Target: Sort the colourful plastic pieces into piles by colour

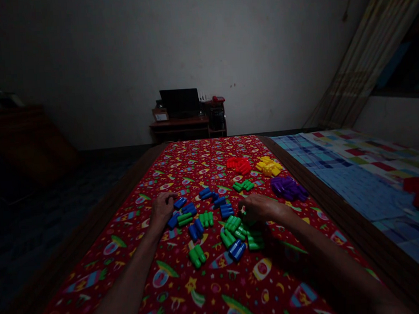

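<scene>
My left hand (pixel 163 206) rests on the red patterned cloth, fingers loosely bent and apart, just beside a blue plastic block (pixel 180 203). More blue blocks (pixel 189 209) lie right of it, along with a green block (pixel 185 218). My right hand (pixel 257 207) is closed above the cloth, its fingers curled downward; what they hold, if anything, is hidden. Below that hand are several green blocks (pixel 232 223) and a blue block (pixel 237 250). Another blue block (pixel 226 210) sits to its left. The blocks look like short joined tubes.
Sorted piles lie farther right: red (pixel 239 164), yellow (pixel 268 166), purple (pixel 289 188), and a small green pile (pixel 243 185). The cloth (pixel 195 151) covers a long table with brown edges. A bed (pixel 360 181) stands to the right; a desk with a monitor (pixel 180 102) is against the wall.
</scene>
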Demonstrator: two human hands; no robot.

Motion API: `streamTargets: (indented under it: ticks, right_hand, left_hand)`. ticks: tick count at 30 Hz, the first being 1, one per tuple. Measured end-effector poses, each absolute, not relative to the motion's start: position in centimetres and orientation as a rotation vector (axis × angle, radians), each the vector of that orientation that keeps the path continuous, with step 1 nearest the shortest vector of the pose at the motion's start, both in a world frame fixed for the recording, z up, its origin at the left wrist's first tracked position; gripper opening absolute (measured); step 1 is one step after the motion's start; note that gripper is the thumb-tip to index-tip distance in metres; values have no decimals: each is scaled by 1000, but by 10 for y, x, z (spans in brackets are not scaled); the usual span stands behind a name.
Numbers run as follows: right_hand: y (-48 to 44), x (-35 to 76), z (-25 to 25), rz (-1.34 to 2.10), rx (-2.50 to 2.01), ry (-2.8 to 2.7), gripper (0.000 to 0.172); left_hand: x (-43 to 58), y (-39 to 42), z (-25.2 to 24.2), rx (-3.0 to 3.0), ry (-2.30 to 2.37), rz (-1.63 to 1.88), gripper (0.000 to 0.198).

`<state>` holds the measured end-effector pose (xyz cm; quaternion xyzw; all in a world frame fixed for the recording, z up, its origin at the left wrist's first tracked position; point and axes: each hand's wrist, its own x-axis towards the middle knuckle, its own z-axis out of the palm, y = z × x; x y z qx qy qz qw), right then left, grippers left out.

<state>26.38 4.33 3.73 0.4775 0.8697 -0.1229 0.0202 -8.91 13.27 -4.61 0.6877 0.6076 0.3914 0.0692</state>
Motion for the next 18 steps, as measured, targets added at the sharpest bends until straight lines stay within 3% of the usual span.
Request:
streamTargets:
  ticks: [5,12,15,18]
  right_hand:
    - [60,275,31,-474,1570,2822,29]
    - [77,285,20,-56,1920,3155,36]
    - [65,275,31,-341,1773,3083,25]
    - [43,256,42,-567,1484,2923,28]
  left_hand:
    - [-89,133,-47,2077,1825,1197,28]
    - [-89,133,-47,2072,1820,1220,26]
    - [-89,133,-46,2079,1817,1204,26]
    - [-88,132,-44,2083,1815,1187,27]
